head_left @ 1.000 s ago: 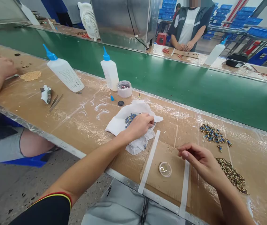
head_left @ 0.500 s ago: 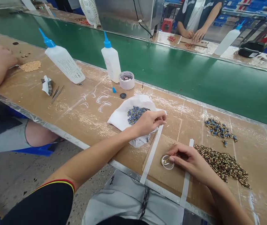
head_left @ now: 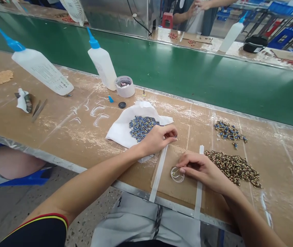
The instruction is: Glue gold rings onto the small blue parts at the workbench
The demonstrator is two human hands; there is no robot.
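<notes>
My left hand (head_left: 159, 139) hovers at the edge of a white cloth (head_left: 122, 128) that carries a heap of small blue pieces (head_left: 141, 125). Its fingertips are pinched on one small blue piece. My right hand (head_left: 200, 168) rests on a taped-down cardboard sheet (head_left: 184, 192). Its fingers pinch a thin stick whose tip dips into a small clear dish (head_left: 176, 174). A pile of brown patterned pieces (head_left: 232, 166) lies just right of that hand, with a smaller blue pile (head_left: 228, 131) behind it.
Two white glue bottles with blue nozzles (head_left: 39, 68) (head_left: 102, 61) and a roll of tape (head_left: 125, 86) stand at the back of the bench. A green conveyor belt (head_left: 200, 80) runs beyond. Another person's knee (head_left: 12, 163) is at the left; someone else works across the belt (head_left: 200, 10).
My left hand lifted from the blue heap, pinching one piece, and moved right. My right hand came down to the clear dish and put the stick's tip in it. The view shifted.
</notes>
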